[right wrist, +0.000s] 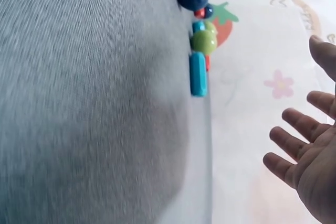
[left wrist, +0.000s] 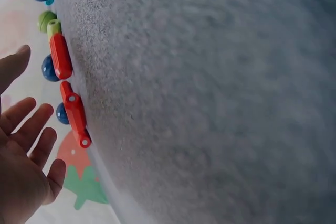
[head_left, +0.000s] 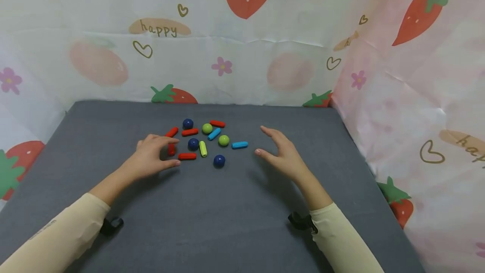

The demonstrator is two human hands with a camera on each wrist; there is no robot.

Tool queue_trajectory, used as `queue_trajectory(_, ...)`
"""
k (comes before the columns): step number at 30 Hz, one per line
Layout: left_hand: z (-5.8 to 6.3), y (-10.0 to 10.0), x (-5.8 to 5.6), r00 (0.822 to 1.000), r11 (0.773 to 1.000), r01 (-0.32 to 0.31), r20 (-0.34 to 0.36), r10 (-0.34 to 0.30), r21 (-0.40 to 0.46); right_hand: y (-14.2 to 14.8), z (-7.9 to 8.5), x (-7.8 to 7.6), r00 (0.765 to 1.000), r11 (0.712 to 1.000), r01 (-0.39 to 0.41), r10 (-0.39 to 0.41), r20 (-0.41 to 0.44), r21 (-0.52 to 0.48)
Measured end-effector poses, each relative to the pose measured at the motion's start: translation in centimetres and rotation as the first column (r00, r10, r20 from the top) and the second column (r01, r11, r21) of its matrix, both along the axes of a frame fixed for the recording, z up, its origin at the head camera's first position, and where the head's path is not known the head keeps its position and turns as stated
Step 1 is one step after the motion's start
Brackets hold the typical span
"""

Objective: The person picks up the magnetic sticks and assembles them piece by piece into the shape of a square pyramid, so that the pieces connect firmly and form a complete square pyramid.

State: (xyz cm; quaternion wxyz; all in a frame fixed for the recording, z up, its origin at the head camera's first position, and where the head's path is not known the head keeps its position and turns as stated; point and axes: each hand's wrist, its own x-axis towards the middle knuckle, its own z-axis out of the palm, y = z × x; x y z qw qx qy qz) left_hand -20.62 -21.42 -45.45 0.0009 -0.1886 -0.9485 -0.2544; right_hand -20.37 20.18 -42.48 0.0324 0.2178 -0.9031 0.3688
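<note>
We note the left hand at the left edge of a loose scatter, fingers extended and parted from the thumb, gripping nothing. From the head view we cannot tell whether it touches the two leftmost red rods, which its fingers partly cover. The right hand hovers well to the right, thumb and fingers wide apart, also holding nothing; nearest it lies a light blue rod.

Between the hands, on the grey cloth, we count three more red rods, a second light blue rod and a yellow-green rod. Two green balls sit right of centre. Of three dark blue balls, one is nearest us, one farther left, one at the far side. Behind hangs a strawberry-print sheet.
</note>
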Motion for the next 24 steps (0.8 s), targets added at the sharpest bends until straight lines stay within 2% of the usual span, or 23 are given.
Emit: queue_trajectory(24,-1.5,1.7,-2.3,0.995,0.998,-0.027,0.095,0.032,-0.056,-5.1,-1.5,-0.9,0.992,0.996,-0.09,0.09,0.093,-0.001)
